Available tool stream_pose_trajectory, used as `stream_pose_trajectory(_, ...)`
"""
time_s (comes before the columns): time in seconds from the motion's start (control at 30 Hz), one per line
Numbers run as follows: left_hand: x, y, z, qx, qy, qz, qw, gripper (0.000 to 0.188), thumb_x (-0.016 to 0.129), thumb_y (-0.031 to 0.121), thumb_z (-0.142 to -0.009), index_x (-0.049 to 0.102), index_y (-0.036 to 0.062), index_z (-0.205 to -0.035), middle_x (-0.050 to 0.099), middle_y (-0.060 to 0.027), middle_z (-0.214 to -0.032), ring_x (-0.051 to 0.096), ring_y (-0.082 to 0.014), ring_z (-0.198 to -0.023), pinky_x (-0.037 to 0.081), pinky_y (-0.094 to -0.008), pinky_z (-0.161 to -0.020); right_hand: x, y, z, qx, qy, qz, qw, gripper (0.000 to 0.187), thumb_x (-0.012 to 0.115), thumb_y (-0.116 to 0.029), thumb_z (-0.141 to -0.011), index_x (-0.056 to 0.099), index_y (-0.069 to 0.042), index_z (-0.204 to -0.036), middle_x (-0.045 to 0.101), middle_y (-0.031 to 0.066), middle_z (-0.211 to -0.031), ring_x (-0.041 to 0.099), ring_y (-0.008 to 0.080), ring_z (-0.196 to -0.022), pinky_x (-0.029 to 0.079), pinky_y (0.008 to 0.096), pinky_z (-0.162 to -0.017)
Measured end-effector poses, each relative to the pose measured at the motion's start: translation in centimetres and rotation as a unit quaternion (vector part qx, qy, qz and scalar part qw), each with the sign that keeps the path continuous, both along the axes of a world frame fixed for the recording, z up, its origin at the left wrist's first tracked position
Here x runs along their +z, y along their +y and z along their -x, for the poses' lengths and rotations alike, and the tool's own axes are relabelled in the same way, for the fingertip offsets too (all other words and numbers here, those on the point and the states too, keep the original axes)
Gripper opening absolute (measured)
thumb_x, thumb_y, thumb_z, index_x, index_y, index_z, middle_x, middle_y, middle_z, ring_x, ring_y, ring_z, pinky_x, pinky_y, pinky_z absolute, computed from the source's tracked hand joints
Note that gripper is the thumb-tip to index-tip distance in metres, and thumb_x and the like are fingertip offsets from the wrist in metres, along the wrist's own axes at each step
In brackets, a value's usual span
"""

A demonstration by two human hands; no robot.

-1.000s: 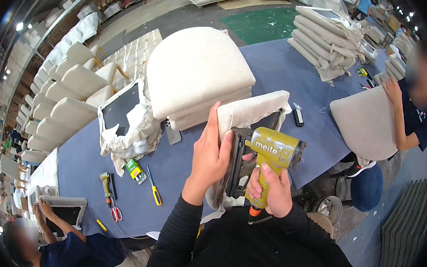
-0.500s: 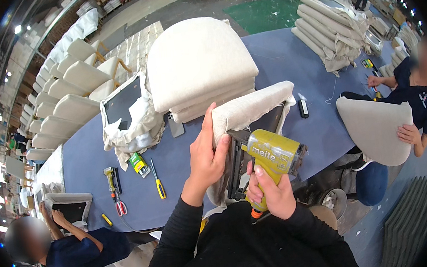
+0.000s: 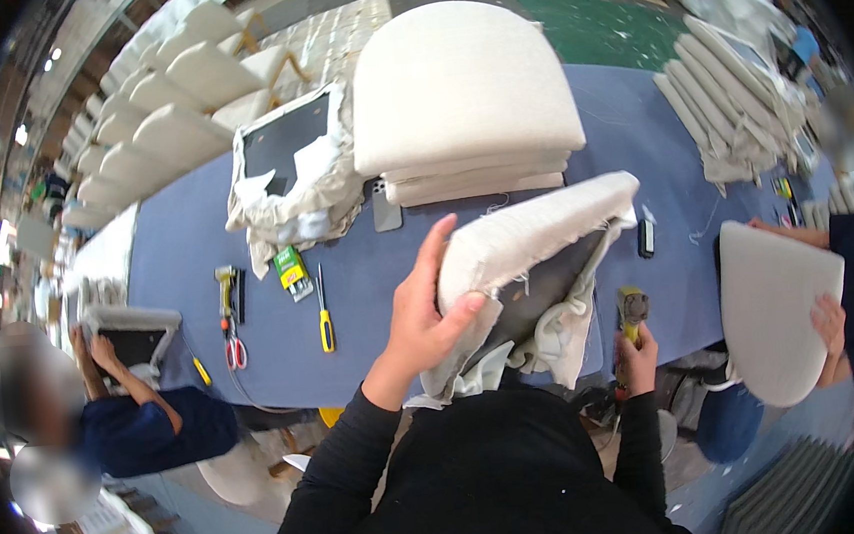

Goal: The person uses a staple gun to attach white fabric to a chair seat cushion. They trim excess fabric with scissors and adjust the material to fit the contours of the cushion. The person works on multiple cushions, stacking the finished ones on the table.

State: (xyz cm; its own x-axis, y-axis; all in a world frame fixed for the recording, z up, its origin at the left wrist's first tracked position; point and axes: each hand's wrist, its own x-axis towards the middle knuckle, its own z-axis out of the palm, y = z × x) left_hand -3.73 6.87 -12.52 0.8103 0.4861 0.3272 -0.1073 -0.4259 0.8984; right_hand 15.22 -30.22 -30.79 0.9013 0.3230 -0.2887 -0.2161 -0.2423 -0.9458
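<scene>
My left hand (image 3: 419, 316) grips the corner of a cream upholstered seat cushion (image 3: 534, 228), thumb on its near side and fingers along its outer edge. The cushion stands tilted over the table in front of me. Its dark underside shows, with loose fabric edges and frayed threads hanging around it. Low at the right, apart from the cushion, my right hand (image 3: 639, 361) is closed round the handle of a yellow-green staple gun (image 3: 634, 305). Only the end of the tool shows clearly. Behind the cushion stands a stack of finished cream cushions (image 3: 463, 88).
On the blue-grey table (image 3: 357, 272) lie a phone (image 3: 386, 208), a screwdriver (image 3: 326, 320), a green box (image 3: 292, 273), scissors (image 3: 236, 352), another staple gun (image 3: 225, 288) and a black object (image 3: 645, 238). Co-workers handle a panel (image 3: 786, 309) at right and a frame (image 3: 137, 340) at left.
My right hand has drawn the staple gun away from the cushion, down and to the right. My left hand still holds the cushion, whose underside now shows more.
</scene>
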Motion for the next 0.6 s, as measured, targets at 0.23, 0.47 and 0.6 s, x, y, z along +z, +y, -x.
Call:
stream_pose_trajectory(0.23,0.6,-1.7,-1.8,-0.109,-0.021,0.051,0.993,0.099,0.085,0.046,-0.085,0.044,0.0067,-0.166,0.071,-0.0204,-0.141,0.071,-0.0391,-0.127,0.054,-0.0445,-0.11,-16.9,-9.0,-8.1,-0.114,-0.079,0.22,0.966,0.095,0.077,-0.021,-0.093,0.029,0.001,-0.173,0.054,0.025,-0.163,0.055,0.0376,-0.147,0.043,0.042,-0.121)
stream_pose_trajectory(0.47,3.3,-0.7,-5.6,-0.33,-0.078,-0.012,0.941,0.078,0.092,0.041,-0.081,0.068,0.0067,-0.146,0.069,-0.0157,-0.142,0.063,-0.0359,-0.135,0.047,-0.0469,-0.116,14.7,8.1,-4.7,-0.089,-0.382,-0.141,0.909,0.053,0.046,-0.022,-0.113,0.049,0.007,-0.158,0.056,0.0218,-0.16,0.055,0.0322,-0.146,0.037,0.0433,-0.127)
stream_pose_trajectory(0.6,3.2,-3.7,-9.5,-0.47,-0.108,0.099,0.87,0.066,0.096,0.035,-0.077,0.075,0.009,-0.133,0.067,-0.02,-0.147,0.058,-0.0426,-0.143,0.044,-0.0558,-0.118,19.9,8.2,-3.3,0.104,-0.386,-0.076,0.913,0.047,0.044,-0.027,-0.112,0.078,0.005,-0.119,0.08,0.0208,-0.121,0.074,0.034,-0.116,0.051,0.0437,-0.108)
